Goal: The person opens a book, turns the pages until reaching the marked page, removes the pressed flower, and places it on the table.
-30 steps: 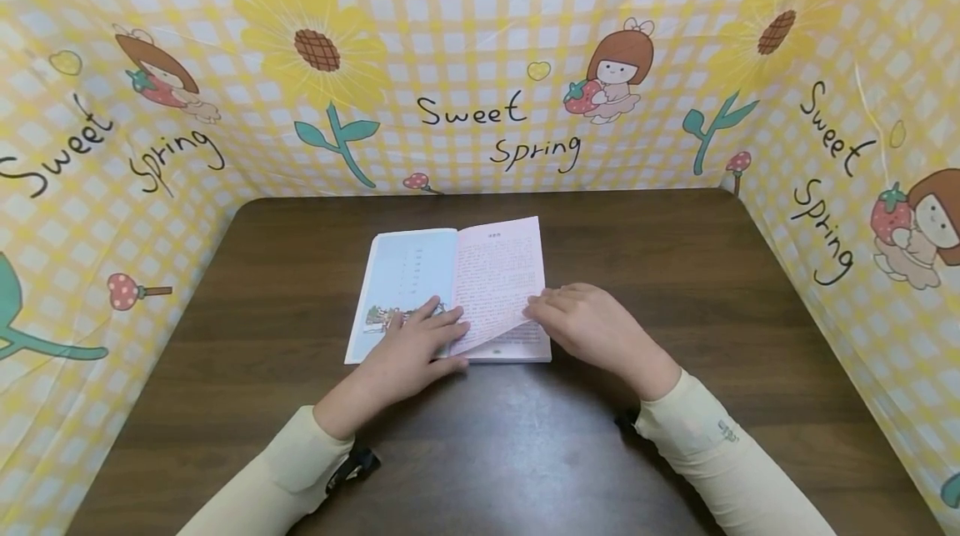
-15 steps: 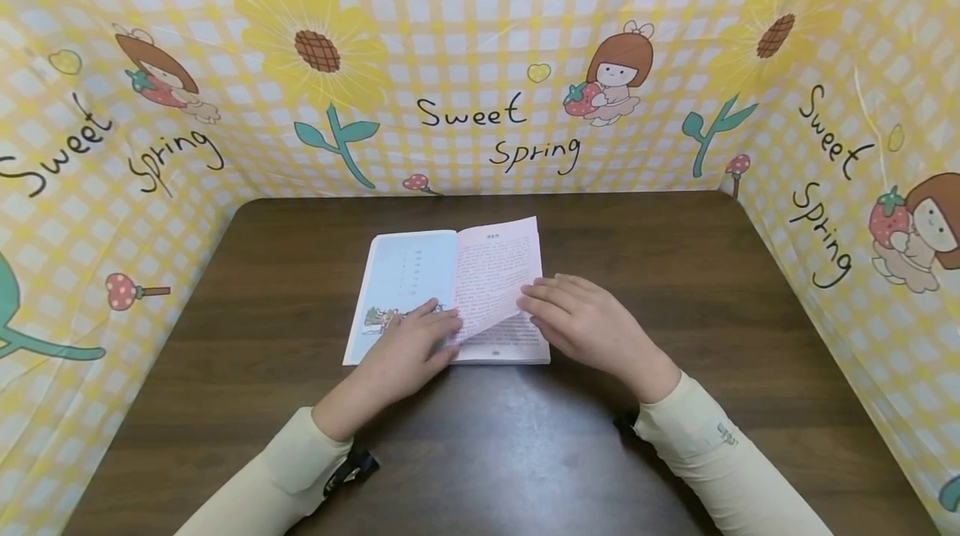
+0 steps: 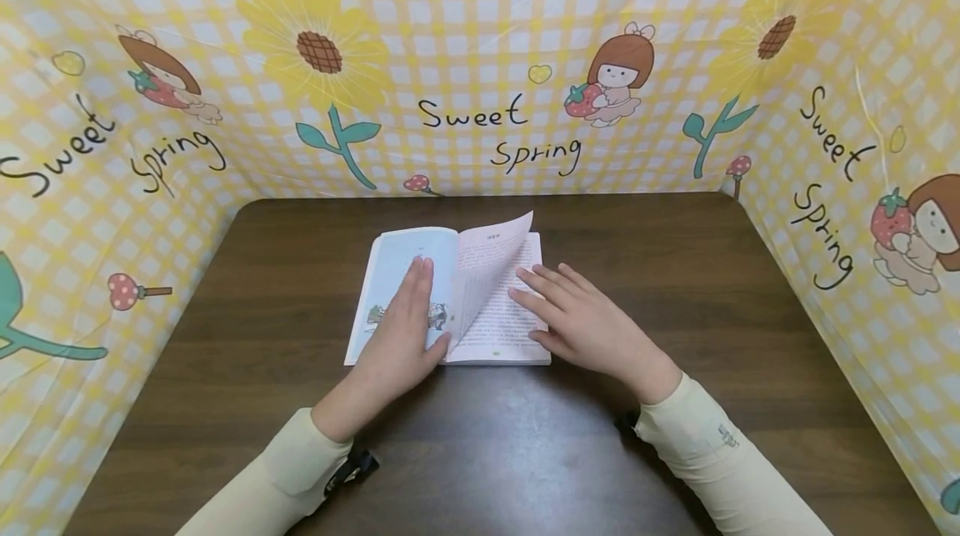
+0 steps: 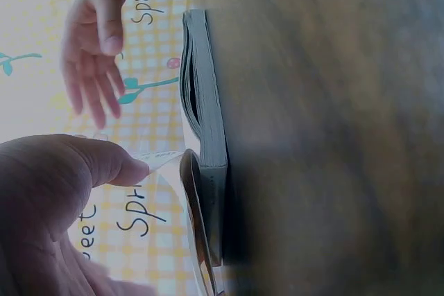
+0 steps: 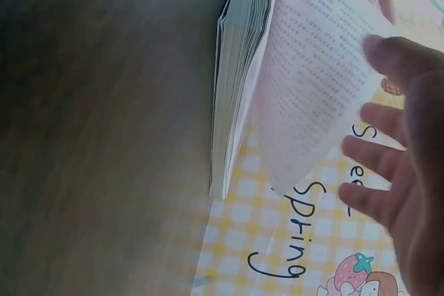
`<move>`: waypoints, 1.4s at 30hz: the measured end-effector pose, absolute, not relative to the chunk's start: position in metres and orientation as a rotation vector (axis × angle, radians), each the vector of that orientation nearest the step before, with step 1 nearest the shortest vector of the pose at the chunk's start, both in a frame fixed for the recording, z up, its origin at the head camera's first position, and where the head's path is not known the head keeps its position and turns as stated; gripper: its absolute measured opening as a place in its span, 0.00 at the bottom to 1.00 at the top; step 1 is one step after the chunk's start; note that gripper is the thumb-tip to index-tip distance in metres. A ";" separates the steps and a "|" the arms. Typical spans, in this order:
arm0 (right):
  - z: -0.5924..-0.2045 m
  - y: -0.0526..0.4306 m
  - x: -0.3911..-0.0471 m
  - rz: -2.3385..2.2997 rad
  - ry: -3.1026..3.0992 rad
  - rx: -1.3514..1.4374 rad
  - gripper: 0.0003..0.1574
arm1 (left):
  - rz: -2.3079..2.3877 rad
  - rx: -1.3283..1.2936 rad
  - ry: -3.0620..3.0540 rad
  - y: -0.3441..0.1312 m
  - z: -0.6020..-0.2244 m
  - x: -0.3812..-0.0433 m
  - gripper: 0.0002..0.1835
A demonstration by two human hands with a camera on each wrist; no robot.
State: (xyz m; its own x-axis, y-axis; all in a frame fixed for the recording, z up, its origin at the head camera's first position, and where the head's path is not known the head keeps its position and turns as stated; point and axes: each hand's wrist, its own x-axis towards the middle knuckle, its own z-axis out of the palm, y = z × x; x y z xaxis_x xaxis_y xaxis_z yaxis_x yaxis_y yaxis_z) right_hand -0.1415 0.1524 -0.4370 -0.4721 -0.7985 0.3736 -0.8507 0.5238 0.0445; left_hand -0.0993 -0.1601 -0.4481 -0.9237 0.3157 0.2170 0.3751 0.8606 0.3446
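An open book (image 3: 502, 332) lies on the table, a blue illustrated page on its left and printed text on its right. One pinkish page (image 3: 487, 257) stands lifted and curls leftward from the right side. My left hand (image 3: 393, 344) is over the blue page, fingers straight and together, its thumb tip right at the lifted page's lower edge by the gutter. Spread fingers of my right hand (image 3: 588, 323) hover beside the right page, holding nothing. In the right wrist view the lifted page (image 5: 316, 67) slants up near the right thumb. The left wrist view shows the book's edge (image 4: 211, 95) side-on.
The dark wooden table (image 3: 480, 453) surrounds the book on all sides. Yellow checked cloth (image 3: 465, 27) with printed flowers and lettering hangs at the back and both sides.
The right hand has let go of the page and spread its fingers. The page has risen further and curled left. The left hand has turned up onto its side, fingers lifted off the page.
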 end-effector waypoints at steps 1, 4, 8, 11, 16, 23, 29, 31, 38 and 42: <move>-0.438 0.152 -0.141 0.198 -2.456 1.366 0.46 | -0.551 -0.546 -2.852 -0.161 -0.449 -0.099 0.65; -0.440 0.152 -0.141 0.185 -2.557 1.364 0.46 | -0.469 -0.546 -2.771 -0.161 -0.449 -0.098 0.68; -0.442 0.152 -0.140 0.200 -2.636 1.368 0.47 | -0.347 -0.538 -2.691 -0.162 -0.448 -0.097 0.70; -0.444 0.151 -0.139 0.212 -2.660 1.378 0.49 | -0.262 -0.541 -2.681 -0.163 -0.446 -0.096 0.71; -0.446 0.152 -0.138 0.207 -2.697 1.378 0.50 | -0.174 -0.532 -2.774 -0.163 -0.444 -0.094 0.68; -0.449 0.153 -0.139 0.200 -2.780 1.392 0.51 | -0.192 -0.516 -2.914 -0.164 -0.443 -0.095 0.60; -0.450 0.153 -0.137 0.232 -2.861 1.404 0.51 | -0.317 -0.615 -3.001 -0.166 -0.443 -0.095 0.42; -0.451 0.153 -0.137 0.246 -2.870 1.405 0.49 | -0.376 -0.660 -3.037 -0.166 -0.443 -0.094 0.37; -0.453 0.153 -0.136 0.248 -2.878 1.404 0.46 | -0.406 -0.710 -3.132 -0.165 -0.443 -0.091 0.29; -0.452 0.151 -0.136 0.245 -2.896 1.402 0.44 | -0.386 -0.711 -3.159 -0.165 -0.443 -0.092 0.29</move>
